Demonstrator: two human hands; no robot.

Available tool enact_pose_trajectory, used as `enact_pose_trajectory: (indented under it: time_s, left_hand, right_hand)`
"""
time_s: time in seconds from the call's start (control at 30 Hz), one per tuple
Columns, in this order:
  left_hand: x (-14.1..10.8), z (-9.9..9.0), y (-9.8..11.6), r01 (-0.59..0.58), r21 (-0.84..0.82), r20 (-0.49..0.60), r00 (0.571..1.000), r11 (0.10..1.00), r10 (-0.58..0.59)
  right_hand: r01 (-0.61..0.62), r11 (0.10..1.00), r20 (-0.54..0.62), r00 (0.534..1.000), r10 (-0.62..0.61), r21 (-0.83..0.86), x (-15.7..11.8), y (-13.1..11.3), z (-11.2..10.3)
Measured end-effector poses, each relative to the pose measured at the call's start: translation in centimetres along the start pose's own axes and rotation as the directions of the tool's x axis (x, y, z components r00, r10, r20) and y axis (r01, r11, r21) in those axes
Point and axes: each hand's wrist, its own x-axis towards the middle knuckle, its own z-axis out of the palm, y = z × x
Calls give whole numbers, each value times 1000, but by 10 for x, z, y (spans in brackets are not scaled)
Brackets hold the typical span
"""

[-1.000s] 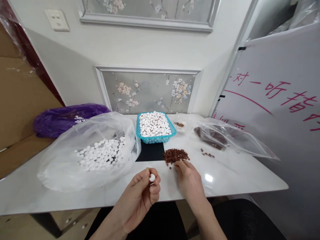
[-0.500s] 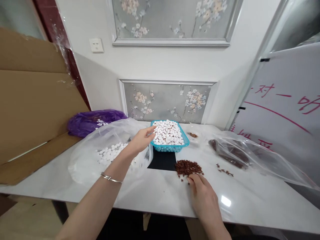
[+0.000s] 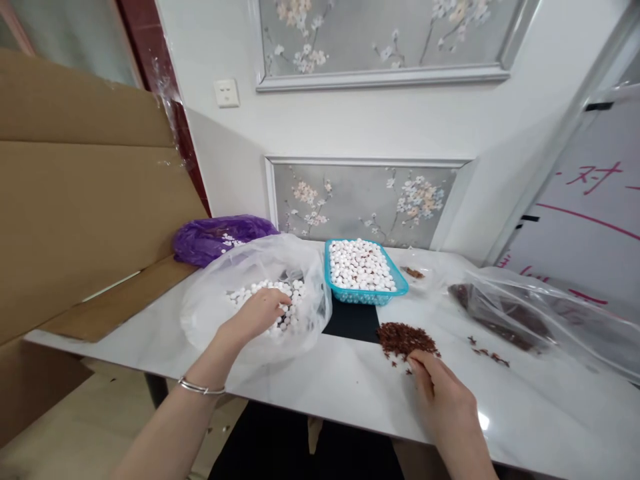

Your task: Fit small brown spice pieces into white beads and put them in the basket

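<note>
My left hand [image 3: 260,310] is inside the clear plastic bag [image 3: 200,317], over loose white balls [image 3: 295,293]. Its fingers are bent together at the balls; what they hold, if anything, is hidden. At the near edge of a pile of small brown star-shaped pieces [image 3: 407,339], my right hand [image 3: 445,390] has thumb and forefinger pinched together. A brown piece shows at its fingertips. Between and beyond both hands stands a blue plastic basket [image 3: 370,295], heaped with white balls that have brown bits among them.
A purple bag [image 3: 220,240] with white bits lies at the back left, beside a cardboard box [image 3: 90,207]. At right are a clear bag of brown pieces [image 3: 505,313] and a few stray brown pieces [image 3: 493,355]. A black mat [image 3: 353,321] lies before the basket.
My left hand has moved from the basket's left rim down and left into the bag of white balls. My right hand stays at the brown pile. The view has swung left.
</note>
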Motion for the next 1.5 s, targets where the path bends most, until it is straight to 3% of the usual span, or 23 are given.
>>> enact_pose_trajectory:
  time_s: [0.13,0.27,0.37,0.43,0.47,0.5,0.57,0.67,0.73,0.8,0.9,1.03,1.3,1.5]
  left_hand:
    - [5,17,-4,-15,51,13,1000,999,15]
    - [2,12,-1,-13,22,-28,1000,1000,13]
    - [-10,2,14,-13,-35,-83,996,999,10]
    - [-22,3,31,15,-232,-91,995,973,-37]
    - [-29,7,42,57,-438,-59,994,897,-92]
    - [-36,14,52,112,-656,17,991,746,-134]
    - [-50,34,74,226,-903,194,973,365,-124]
    - [-60,69,101,397,-916,401,914,-62,-61]
    - [-61,86,111,459,-859,477,878,-228,-29]
    - [-58,97,116,481,-819,505,863,-314,5]
    - [-53,102,116,469,-816,478,876,-338,63]
    - [-52,103,116,449,-841,441,892,-303,99]
    - [-55,105,117,406,-871,406,912,-278,59]
    - [-57,106,116,397,-884,400,916,-245,42]
  right_hand:
    - [30,999,-23,999,-30,19,1,2,0]
    - [55,997,-39,998,-53,50,2,1,-3]
    - [-38,994,-48,998,43,102,2,-3,-6]
    - [-130,978,0,991,132,162,2,-7,-10]
    - [-178,963,39,984,174,203,2,-9,-12]
    - [-221,942,79,975,208,253,1,-12,-14]
    - [-291,879,147,956,254,378,1,-19,-19]
    - [-315,760,215,949,233,569,-2,-36,-26]
    - [-338,669,271,940,207,662,-4,-49,-29]
    - [-367,613,323,928,187,700,-5,-60,-32]
    - [-370,575,344,925,160,730,-3,-72,-33]
    - [-343,552,343,933,108,760,-2,-78,-30]
    - [-237,658,250,965,76,715,-8,-79,-27]
    - [-199,688,217,974,62,698,-10,-80,-26]
